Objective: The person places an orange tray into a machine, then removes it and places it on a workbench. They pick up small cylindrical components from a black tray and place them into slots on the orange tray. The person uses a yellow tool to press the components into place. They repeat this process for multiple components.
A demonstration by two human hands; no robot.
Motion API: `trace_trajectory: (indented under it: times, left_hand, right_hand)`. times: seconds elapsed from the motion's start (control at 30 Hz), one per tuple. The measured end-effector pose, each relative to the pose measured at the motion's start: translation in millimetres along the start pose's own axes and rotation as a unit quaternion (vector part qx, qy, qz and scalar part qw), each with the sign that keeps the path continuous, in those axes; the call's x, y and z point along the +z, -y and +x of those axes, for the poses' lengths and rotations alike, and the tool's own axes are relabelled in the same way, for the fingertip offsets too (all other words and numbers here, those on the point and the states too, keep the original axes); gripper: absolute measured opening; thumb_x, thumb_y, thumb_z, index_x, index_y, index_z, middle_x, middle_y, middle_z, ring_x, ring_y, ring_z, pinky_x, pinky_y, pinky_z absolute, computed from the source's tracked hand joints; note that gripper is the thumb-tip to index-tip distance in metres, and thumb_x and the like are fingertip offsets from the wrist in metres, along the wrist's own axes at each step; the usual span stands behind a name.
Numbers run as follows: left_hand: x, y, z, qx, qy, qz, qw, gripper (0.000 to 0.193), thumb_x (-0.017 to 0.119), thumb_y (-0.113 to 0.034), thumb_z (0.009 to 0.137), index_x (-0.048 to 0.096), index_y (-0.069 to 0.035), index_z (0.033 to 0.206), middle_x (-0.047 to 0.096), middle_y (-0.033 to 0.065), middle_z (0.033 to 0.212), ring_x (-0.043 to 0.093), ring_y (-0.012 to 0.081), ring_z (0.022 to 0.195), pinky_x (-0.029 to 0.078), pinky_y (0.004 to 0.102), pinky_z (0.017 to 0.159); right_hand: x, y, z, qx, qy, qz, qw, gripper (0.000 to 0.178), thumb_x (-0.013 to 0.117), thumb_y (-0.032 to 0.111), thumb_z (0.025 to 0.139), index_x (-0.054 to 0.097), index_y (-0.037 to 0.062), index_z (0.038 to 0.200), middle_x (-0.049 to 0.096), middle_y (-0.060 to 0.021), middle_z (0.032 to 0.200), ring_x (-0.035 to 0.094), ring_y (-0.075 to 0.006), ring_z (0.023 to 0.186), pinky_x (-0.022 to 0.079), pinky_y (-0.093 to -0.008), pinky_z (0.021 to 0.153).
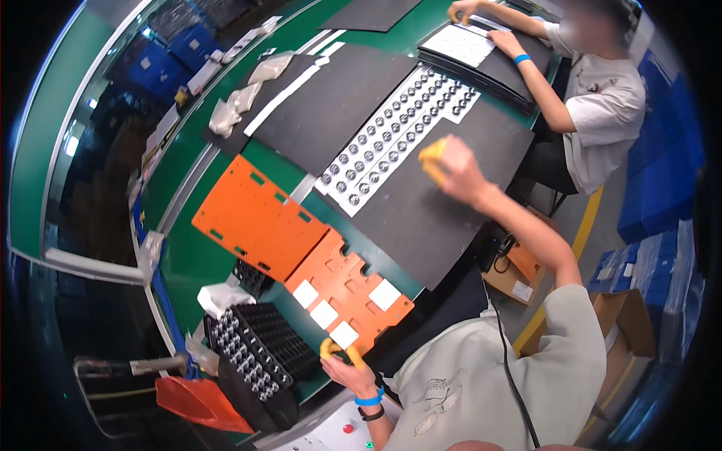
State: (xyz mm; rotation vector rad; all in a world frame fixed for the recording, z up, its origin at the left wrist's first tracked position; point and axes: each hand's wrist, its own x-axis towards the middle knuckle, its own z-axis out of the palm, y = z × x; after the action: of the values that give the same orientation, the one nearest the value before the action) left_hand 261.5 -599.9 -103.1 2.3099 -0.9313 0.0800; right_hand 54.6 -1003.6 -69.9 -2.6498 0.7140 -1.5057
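Note:
My left hand (350, 374), with yellow covers on its fingertips and a blue wristband, is at the near end of an orange fixture plate (338, 274). Its thumb and finger are spread apart beside a white square piece (344, 334) on that plate. Several more white squares lie on the plate. My right hand (460, 171), also with yellow fingertip covers, hovers blurred over a black mat (436, 225). Whether it holds anything cannot be made out. To its left, a white sheet (342, 167) carries rows of small round black parts.
A flat orange plate (259, 218) adjoins the fixture. Black racks (263, 349) with rows of small shiny parts stand near left. Plastic bags (233, 107) lie on another black mat (323, 105). Across the table, a co-worker (602, 105) handles a white sheet (460, 45) on stacked black boards.

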Motion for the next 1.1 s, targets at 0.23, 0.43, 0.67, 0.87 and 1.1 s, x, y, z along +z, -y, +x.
trace_trajectory:
  times: [0.23, 0.43, 0.67, 0.87, 1.1]
  left_hand:
    - [5.1, 1.1, 20.9, -0.071, 0.033, -0.091, 0.993, 0.027, 0.054, -0.023, 0.103, 0.054, 0.004, 0.1, 0.058, 0.0207, 0.085, 0.053, 0.037, 0.074, 0.043, 0.0435, 0.069]
    - [-1.0, 7.4, 36.9, -0.05, 0.068, -0.164, 0.983, 0.029, 0.054, -0.019, 0.103, 0.053, 0.006, 0.087, 0.057, 0.0186, 0.072, 0.049, 0.0305, 0.063, 0.042, 0.0417, 0.063]
    - [-19.4, -19.5, 38.7, 0.002, 0.047, -0.217, 0.975, 0.026, 0.056, -0.017, 0.104, 0.052, 0.005, 0.089, 0.053, 0.011, 0.072, 0.043, 0.0159, 0.068, 0.043, 0.0339, 0.063]
    - [3.7, -46.6, 27.5, 0.0, 0.087, -0.43, 0.898, 0.018, 0.059, -0.015, 0.103, 0.055, -0.001, 0.093, 0.05, -0.0013, 0.082, 0.045, 0.0079, 0.077, 0.041, 0.0243, 0.069]
    - [15.6, -77.2, 46.9, 0.01, 0.133, -0.396, 0.909, 0.018, 0.063, -0.015, 0.101, 0.058, 0.0, 0.094, 0.054, -0.0001, 0.081, 0.049, 0.0077, 0.074, 0.043, 0.0249, 0.066]
  right_hand:
    - [1.5, 164.7, -49.5, 0.186, 0.426, 0.18, 0.867, 0.042, 0.073, 0.043, 0.087, 0.067, 0.0044, 0.071, 0.066, -0.0133, 0.063, 0.065, -0.0346, 0.061, 0.049, -0.0451, 0.058]
    - [6.7, 168.2, -38.7, 0.243, 0.463, 0.221, 0.823, 0.039, 0.074, 0.04, 0.087, 0.066, 0.0023, 0.081, 0.068, -0.014, 0.069, 0.067, -0.0358, 0.07, 0.049, -0.0457, 0.063]
    - [25.7, 156.7, -40.1, 0.253, 0.511, 0.28, 0.772, 0.034, 0.076, 0.033, 0.086, 0.068, 0.0003, 0.086, 0.067, -0.0194, 0.074, 0.067, -0.0332, 0.071, 0.049, -0.0448, 0.064]
    - [18.0, 159.6, -34.1, 0.349, 0.439, 0.497, 0.662, 0.029, 0.075, 0.022, 0.09, 0.062, -0.0024, 0.081, 0.058, -0.014, 0.065, 0.05, -0.0218, 0.06, 0.044, -0.0388, 0.06]
    - [-23.8, 105.5, -18.8, 0.163, 0.284, 0.042, 0.944, 0.021, 0.07, 0.027, 0.086, 0.067, 0.007, 0.081, 0.068, -0.017, 0.075, 0.067, -0.0381, 0.072, 0.052, -0.0494, 0.065]
